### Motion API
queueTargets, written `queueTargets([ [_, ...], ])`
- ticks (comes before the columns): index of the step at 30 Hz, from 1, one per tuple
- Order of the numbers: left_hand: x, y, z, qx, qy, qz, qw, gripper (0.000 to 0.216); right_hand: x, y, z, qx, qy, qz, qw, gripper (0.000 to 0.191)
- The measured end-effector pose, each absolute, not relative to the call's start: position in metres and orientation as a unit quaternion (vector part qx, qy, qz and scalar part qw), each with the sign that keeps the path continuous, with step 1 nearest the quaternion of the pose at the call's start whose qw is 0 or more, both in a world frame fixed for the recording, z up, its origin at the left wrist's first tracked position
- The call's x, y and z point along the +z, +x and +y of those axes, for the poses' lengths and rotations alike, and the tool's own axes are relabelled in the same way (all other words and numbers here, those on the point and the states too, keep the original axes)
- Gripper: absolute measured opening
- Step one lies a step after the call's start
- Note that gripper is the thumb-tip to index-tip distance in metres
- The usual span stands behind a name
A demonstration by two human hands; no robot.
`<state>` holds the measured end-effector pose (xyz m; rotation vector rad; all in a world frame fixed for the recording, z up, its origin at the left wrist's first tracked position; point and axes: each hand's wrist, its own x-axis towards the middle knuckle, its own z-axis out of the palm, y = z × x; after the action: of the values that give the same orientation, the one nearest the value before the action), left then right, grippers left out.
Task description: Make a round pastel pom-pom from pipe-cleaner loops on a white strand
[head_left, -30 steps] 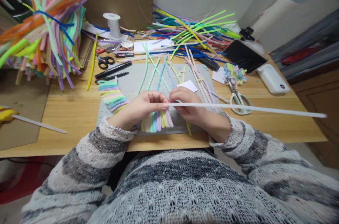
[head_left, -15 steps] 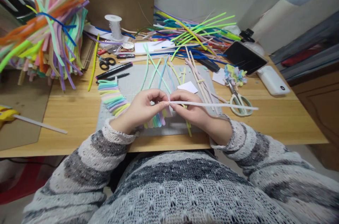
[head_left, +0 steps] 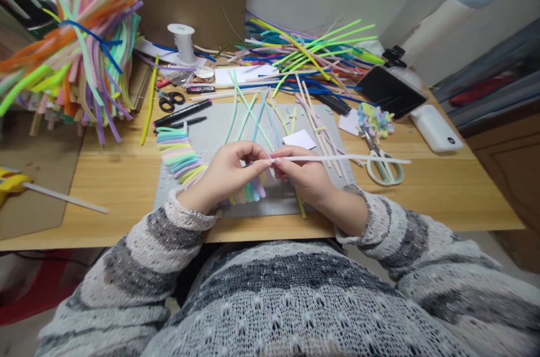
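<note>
Together, a person's left hand and right hand pinch one pale fuzzy stem between thumbs and fingertips, over the middle of a gray mat. The stem's long end passes the right hand and reaches beyond the mat's right side, crossing in front of the handles of white-handled scissors; whether it touches them cannot be told. Fingers hide its other end, and the exact hold of the right fingertips is hard to make out. The left hand and wrist cover the middle of the looped pastel stems, whose rows show at the mat's left side and near its front edge; whether those rows join is hidden. Left of the mat, a yellow object is cut off by the frame, as is a bulky stem bundle farther back. Bare wooden tabletop lies open to the mat's right and left, with only a narrow strip before its front edge, while loose stems crowd the space behind.
</note>
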<state>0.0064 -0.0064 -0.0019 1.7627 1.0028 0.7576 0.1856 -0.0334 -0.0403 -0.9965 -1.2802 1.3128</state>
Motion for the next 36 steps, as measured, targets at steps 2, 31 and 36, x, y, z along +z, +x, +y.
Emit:
queueTargets([
  [2,-0.004,0.007,-0.006,0.309,0.716,0.413,0.469,0.023,-0.04,0.185,-0.033,0.544,-0.407,-0.53,0.507,0.016],
  [31,-0.006,0.009,-0.007,0.32,0.682,0.424,0.503,0.021,-0.031,0.178,-0.03,0.742,-0.369,-0.353,0.434,0.023],
  [36,-0.009,0.009,-0.006,0.344,0.683,0.397,0.507,0.016,-0.032,0.18,-0.03,0.721,-0.363,-0.392,0.44,0.023],
])
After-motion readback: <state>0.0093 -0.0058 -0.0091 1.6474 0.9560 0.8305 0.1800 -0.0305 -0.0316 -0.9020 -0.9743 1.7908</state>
